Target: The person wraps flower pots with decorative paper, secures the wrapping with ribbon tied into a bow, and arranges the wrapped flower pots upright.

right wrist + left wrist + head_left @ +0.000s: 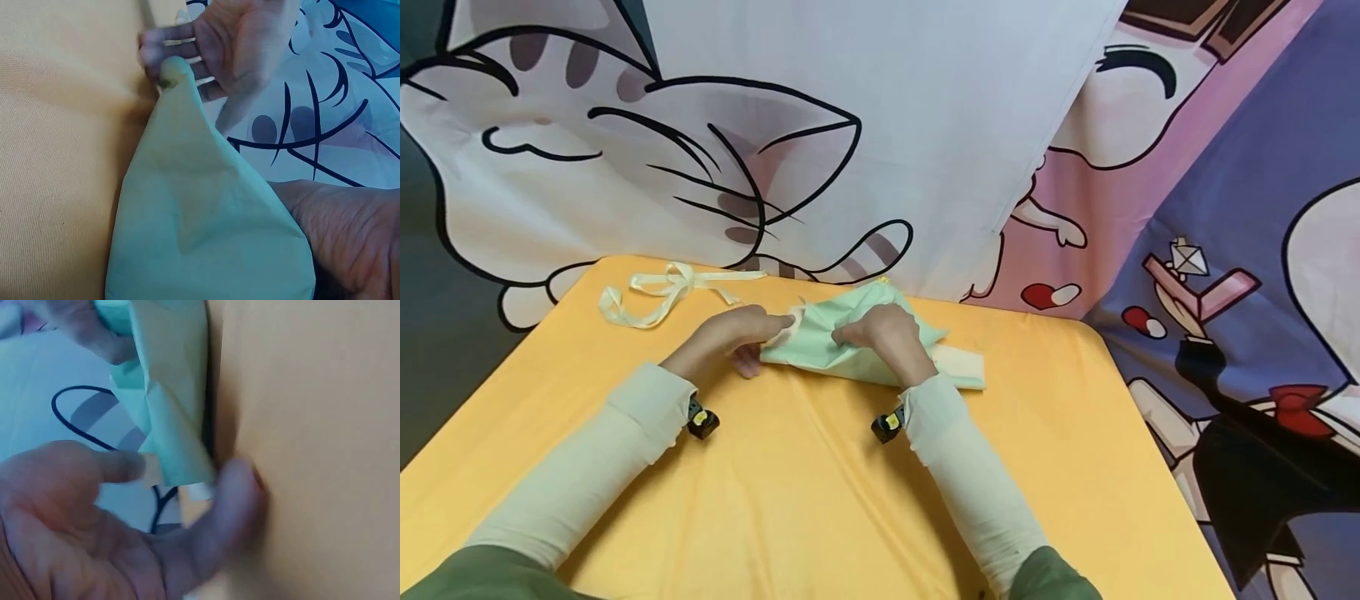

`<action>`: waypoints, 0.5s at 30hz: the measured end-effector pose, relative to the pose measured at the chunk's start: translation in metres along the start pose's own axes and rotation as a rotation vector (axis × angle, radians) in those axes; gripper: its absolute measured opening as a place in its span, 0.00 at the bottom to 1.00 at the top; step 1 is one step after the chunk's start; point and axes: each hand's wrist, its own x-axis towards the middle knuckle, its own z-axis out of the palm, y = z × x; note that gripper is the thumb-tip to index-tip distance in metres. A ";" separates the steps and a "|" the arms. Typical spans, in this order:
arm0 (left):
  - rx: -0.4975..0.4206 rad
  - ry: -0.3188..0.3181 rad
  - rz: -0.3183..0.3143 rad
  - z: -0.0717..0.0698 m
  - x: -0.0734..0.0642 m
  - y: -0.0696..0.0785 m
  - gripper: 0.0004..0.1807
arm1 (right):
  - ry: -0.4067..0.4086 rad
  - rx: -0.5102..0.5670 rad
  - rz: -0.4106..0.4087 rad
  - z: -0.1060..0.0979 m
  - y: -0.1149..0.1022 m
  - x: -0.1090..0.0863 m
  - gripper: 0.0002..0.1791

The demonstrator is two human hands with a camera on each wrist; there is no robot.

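Observation:
A sheet of mint-green wrapping paper (820, 342) with a paler cream side is folded and creased into a loose bundle near the table's far edge. My right hand (889, 335) grips it from above around its middle; in the right wrist view the paper (200, 212) hides most of those fingers. At the bundle's left end is my left hand (730, 335). In the left wrist view its thumb (122, 466) touches the paper's corner, while the other fingers stand apart below it. A small yellow bit (883, 280) shows at the back edge of the paper.
A pale yellow ribbon (677, 285) lies in loose curls at the far left of the table. The table (760, 492) has a yellow-orange cloth. Behind and to the right hang printed cartoon curtains (940, 150), close to the table's far edge.

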 end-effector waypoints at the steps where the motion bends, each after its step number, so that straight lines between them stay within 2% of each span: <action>1: -0.103 -0.050 -0.016 0.000 0.001 -0.001 0.35 | -0.001 0.017 0.004 -0.002 0.000 -0.002 0.49; 3: -0.278 -0.107 -0.018 0.001 0.005 -0.003 0.30 | 0.015 0.041 0.017 -0.003 0.000 -0.007 0.47; 6: -0.457 -0.132 0.007 0.004 0.010 -0.006 0.19 | 0.028 0.064 0.018 -0.013 -0.004 -0.035 0.43; 10: -0.573 -0.107 0.144 0.009 0.012 -0.009 0.11 | 0.047 0.046 0.017 -0.018 -0.009 -0.051 0.42; 13: -0.635 -0.093 0.259 0.016 0.013 -0.010 0.22 | 0.051 0.038 0.021 -0.018 -0.010 -0.053 0.43; 15: -0.705 -0.111 0.304 0.022 0.014 -0.012 0.31 | 0.039 0.048 0.019 -0.018 -0.009 -0.053 0.43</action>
